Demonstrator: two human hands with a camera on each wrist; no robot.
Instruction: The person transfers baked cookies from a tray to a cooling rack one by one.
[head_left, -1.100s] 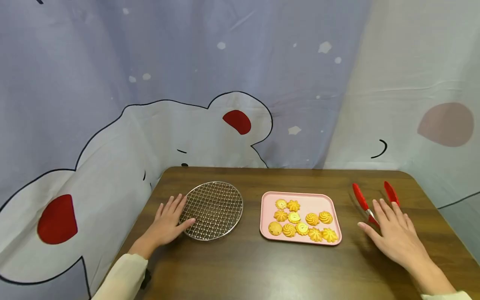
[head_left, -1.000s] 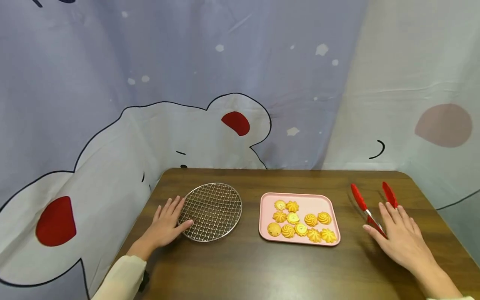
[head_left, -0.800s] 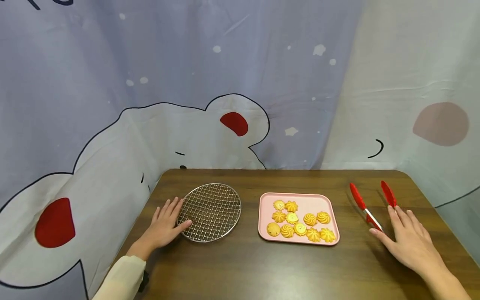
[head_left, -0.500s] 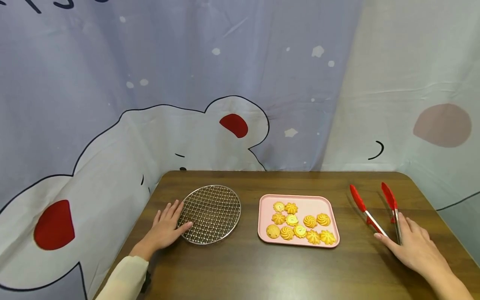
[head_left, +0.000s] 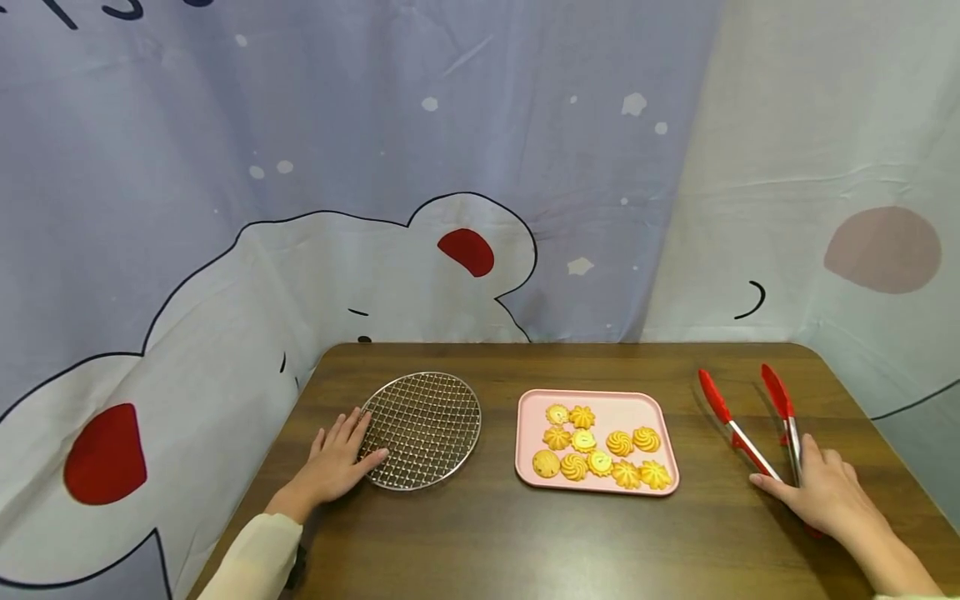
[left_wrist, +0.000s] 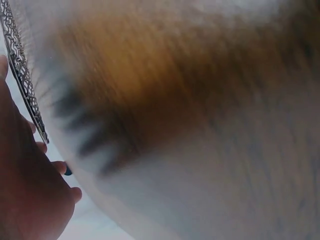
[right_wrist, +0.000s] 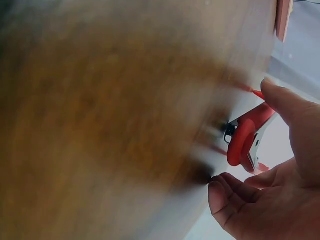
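A pair of tongs [head_left: 752, 451] with red tips and metal arms lies spread at the table's right. My right hand [head_left: 832, 492] straddles its near end, thumb on the left and bent fingers on the right. In the right wrist view, the red hinge end of the tongs [right_wrist: 242, 142] sits between thumb and loosely curled fingers, without a plain grip. My left hand [head_left: 334, 463] lies with spread fingers at the left edge of a round wire rack [head_left: 423, 429]; its thumb is by the rim. Both wrist views are blurred over the table.
A pink tray [head_left: 626, 408] stands mid-table, bearing several golden cookies [head_left: 583, 440], some swirled, some star-shaped. The brown wooden table [head_left: 480, 542] ends at the back against a printed curtain [head_left: 585, 167].
My right hand has drawn back and right along the tongs, uncovering their arms, and its fingers have bent. The left hand has barely shifted. Tongs, rack and tray stay put.
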